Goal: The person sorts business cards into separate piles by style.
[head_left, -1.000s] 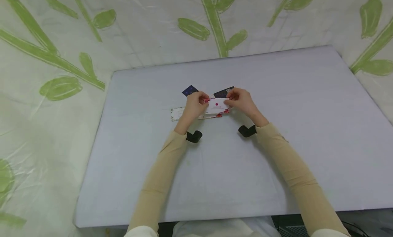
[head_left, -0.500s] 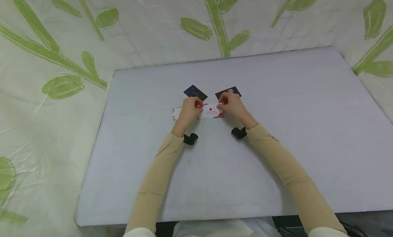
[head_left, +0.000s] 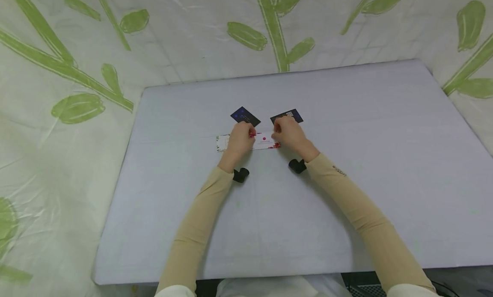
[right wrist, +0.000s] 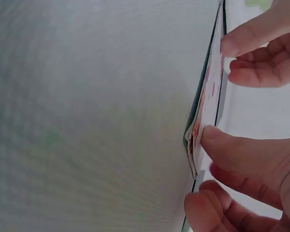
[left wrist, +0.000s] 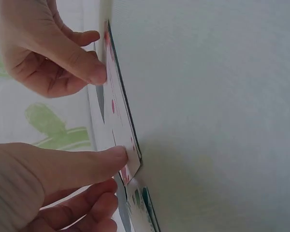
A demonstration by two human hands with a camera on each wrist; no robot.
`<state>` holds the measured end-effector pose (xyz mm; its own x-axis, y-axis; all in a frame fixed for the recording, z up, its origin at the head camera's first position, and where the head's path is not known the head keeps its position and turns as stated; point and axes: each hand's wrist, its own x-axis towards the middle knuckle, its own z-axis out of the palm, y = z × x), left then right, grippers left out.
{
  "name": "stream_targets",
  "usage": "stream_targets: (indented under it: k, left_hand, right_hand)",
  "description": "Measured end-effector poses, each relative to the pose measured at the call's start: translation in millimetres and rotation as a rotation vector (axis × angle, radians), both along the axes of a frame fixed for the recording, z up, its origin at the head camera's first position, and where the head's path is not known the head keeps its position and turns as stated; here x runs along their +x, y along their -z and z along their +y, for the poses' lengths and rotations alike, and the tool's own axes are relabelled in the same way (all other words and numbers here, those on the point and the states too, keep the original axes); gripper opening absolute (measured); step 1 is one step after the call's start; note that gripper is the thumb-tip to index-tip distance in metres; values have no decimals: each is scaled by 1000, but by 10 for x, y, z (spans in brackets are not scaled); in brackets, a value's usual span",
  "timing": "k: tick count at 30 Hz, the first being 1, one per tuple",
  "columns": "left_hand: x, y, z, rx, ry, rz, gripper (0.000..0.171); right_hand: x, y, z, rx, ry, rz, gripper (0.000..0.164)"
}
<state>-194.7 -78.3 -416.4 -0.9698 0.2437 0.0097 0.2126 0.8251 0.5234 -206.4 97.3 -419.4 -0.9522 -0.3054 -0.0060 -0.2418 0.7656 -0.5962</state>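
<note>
Touching the red-flowered card (head_left: pixel 263 140) with both thumbs, we have the fingers of our left hand (head_left: pixel 240 138) and right hand (head_left: pixel 289 132) loosely curled, parted from the thumbs; the card lies on our bench (head_left: pixel 300 228), nearer us than two dark cards (head_left: pixel 245 116).

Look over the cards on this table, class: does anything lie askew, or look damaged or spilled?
Yes: the dark blue card and the dark QR-code card slant opposite ways, while the red-flowered card and the green-leafed card form a nearly straight row. No spill or damage shows.
</note>
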Motion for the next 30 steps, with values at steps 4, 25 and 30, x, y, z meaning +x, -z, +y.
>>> stream_targets:
  k: [4,25,30]
  left_hand:
    - [-1,-8,7,-27,18,2,11]
    - [-345,-104,514,-130,71,-6,37]
    - [-414,-70,665,-286,105,-23,45]
  right_hand:
    - [-8,-17,20,30,7,-21,13]
    - [-394,-118,535,111,-30,81,35]
    - [-423,-37,580,236,-99,35,44]
